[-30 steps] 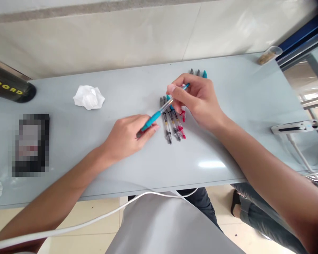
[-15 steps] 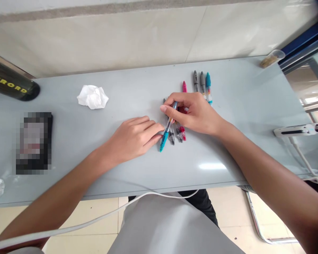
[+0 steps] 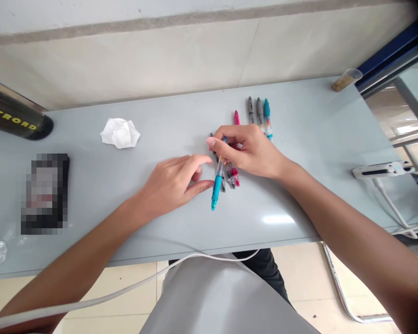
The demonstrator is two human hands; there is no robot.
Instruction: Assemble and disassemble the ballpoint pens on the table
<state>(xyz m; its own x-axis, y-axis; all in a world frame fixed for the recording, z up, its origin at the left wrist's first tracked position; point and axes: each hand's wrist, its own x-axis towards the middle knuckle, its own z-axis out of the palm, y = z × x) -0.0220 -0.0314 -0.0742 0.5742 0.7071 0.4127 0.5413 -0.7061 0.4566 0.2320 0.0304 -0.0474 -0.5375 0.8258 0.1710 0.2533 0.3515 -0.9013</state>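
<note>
A teal pen (image 3: 216,185) with a clear barrel is pinched near its far end by my right hand (image 3: 245,148), its teal end pointing toward me. Just left of it, my left hand (image 3: 179,178) rests low over the table, thumb and index finger apart with nothing between them. Beneath the right hand lie several pens, partly hidden: a pink pen (image 3: 237,117), a red-tipped one (image 3: 235,177) and dark-tipped ones (image 3: 231,180). Beyond the hand, two grey pens (image 3: 251,107) and another teal pen (image 3: 267,111) lie side by side.
A crumpled white tissue (image 3: 120,133) sits at the back left, near a dark bottle (image 3: 17,116) and a blurred-out black object (image 3: 45,194). A clear cup (image 3: 346,80) lies at the far right corner. A white device on a stand (image 3: 381,170) is at right. A white cable (image 3: 125,291) crosses in front.
The teal pen has shifted slightly toward me and points more straight at me. My left thumb and index finger have spread apart, away from it. The view has shifted slightly.
</note>
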